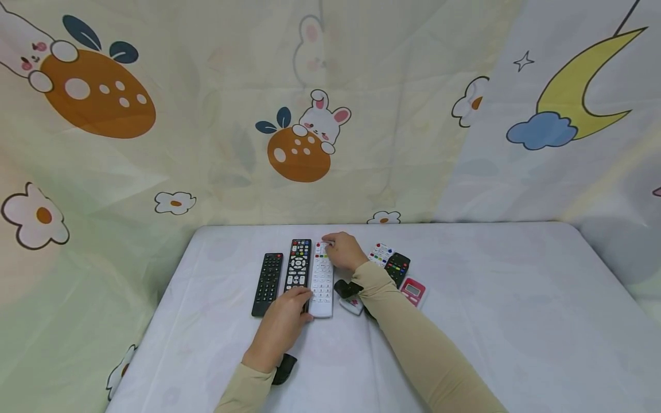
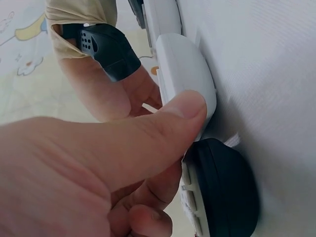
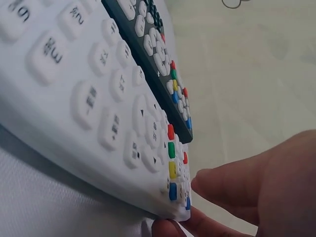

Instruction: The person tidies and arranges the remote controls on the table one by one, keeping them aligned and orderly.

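A white remote control (image 1: 322, 281) lies lengthwise on the table between both hands. My right hand (image 1: 346, 252) holds its far end, with the fingers (image 3: 222, 185) around the tip by the coloured buttons. At the near end, my left hand (image 1: 280, 324) grips the left corner, its thumb (image 2: 185, 106) against the white casing. Directly left of the white remote is a black remote control with white buttons (image 1: 298, 264), partly covered by the left hand. Farther left lies a smaller black remote control (image 1: 267, 281). The three stand roughly parallel.
Right of the right wrist lies a loose group: another white remote (image 1: 381, 252), a dark remote (image 1: 397, 266), a red-and-white device with a small screen (image 1: 413, 289) and a white-ended item (image 1: 352, 305). The right forearm hides part of it. A printed curtain hangs behind the white table (image 1: 516, 315).
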Motion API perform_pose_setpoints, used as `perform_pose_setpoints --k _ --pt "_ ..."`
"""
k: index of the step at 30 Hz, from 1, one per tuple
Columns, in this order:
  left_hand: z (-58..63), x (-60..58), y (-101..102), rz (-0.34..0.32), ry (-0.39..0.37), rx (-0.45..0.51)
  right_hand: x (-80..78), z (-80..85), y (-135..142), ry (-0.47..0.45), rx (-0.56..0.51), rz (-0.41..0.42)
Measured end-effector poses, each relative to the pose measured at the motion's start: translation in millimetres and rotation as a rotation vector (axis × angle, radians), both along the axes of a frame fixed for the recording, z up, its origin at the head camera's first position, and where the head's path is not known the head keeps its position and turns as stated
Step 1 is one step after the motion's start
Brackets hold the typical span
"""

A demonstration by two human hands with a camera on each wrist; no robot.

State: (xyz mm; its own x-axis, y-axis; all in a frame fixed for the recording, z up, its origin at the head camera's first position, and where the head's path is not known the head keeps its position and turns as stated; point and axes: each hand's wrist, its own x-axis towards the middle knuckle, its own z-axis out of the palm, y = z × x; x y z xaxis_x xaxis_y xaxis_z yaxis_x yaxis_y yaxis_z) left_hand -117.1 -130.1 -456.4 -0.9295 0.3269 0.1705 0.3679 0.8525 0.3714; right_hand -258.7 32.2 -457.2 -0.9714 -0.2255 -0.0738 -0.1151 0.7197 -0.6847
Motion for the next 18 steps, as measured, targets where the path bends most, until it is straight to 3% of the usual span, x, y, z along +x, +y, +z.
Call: perform_pose_setpoints --k 9,18 --pt "1.2 -0.2 -2 0.015 0.017 0.011 1.4 4.8 6 0.024 0.025 0.026" --pt "4.4 -1.3 -1 0.032 0.010 0.028 9.7 18.4 14 0.025 -0.016 0.027"
